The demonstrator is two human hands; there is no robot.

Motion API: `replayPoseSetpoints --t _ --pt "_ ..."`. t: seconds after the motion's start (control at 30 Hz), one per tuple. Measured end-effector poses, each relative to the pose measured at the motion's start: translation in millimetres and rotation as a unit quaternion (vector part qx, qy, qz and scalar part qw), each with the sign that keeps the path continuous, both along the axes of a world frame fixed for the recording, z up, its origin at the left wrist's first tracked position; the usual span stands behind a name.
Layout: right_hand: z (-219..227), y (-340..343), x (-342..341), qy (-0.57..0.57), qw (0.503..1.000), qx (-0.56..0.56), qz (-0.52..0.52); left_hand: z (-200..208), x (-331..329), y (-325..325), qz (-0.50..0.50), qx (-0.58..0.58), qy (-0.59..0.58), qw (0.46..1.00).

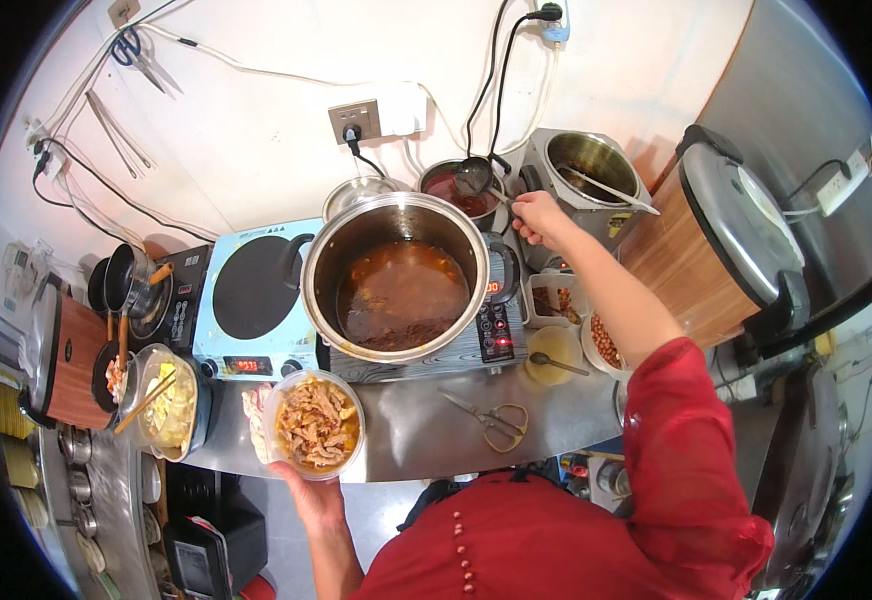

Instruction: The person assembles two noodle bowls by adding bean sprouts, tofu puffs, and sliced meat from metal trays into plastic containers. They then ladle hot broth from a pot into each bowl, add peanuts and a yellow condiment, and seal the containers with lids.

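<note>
My left hand (308, 492) is closed on the near side of a clear plastic bowl (361, 420), held level at the counter's front edge. Cooked meat strips (316, 422) in brownish broth fill it. Reaching far forward, my right hand (544, 220) grips the handle of a dark ladle (473, 176). The ladle's head is over a small pot (423, 180) of red liquid; whether it touches the liquid I cannot tell. Between my hands stands a large steel pot (406, 218) of brown soup, on a burner with lit red digits.
Scissors (491, 420) lie on the steel counter. A light-blue induction cooker (306, 240) is at left, near a tub (201, 400) with chopsticks. A grey cooker (556, 150), peanuts (604, 342) and a wood-grain rice cooker (661, 215) are on the right. Cords hang along the wall.
</note>
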State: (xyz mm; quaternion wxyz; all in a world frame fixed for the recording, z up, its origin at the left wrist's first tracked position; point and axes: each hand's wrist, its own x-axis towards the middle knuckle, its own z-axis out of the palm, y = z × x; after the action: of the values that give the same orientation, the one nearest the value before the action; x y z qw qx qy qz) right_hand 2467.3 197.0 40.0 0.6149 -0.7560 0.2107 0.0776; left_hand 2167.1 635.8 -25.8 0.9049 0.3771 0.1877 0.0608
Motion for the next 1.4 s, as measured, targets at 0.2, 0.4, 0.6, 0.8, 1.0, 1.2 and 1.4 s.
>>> replayPoseSetpoints --t 0.2,0.4,0.6,0.8,1.0,1.2,1.4 --pt "83.0 2.3 -56.8 0.022 0.983 0.175 0.040 -5.7 -0.3 -1.5 -0.011 -0.015 -0.025 1.000" --pt "156.4 29.5 -133.6 0.007 0.973 0.176 0.149 -13.1 10.5 -0.3 -0.013 -0.045 -0.022 0.999" --pt "170.9 86.6 -193.1 0.084 0.966 0.168 0.178 -17.0 29.5 -2.2 0.002 -0.036 -0.065 0.997" --pt "148.6 123.3 -228.2 0.106 0.932 0.166 0.303 -6.4 34.1 -0.1 0.012 -0.020 -0.039 0.999" --pt "123.3 152.1 -241.2 -0.214 0.858 -0.139 0.447 1.5 37.7 5.3 0.020 -0.019 -0.066 0.997" --pt "137.8 131.1 -234.5 0.109 0.936 0.193 0.272 7.3 45.3 7.2 0.005 -0.032 -0.082 0.996" --pt "121.5 107.5 -214.6 0.029 0.957 0.156 0.245 4.3 38.3 0.5 -0.024 -0.028 -0.065 0.997"
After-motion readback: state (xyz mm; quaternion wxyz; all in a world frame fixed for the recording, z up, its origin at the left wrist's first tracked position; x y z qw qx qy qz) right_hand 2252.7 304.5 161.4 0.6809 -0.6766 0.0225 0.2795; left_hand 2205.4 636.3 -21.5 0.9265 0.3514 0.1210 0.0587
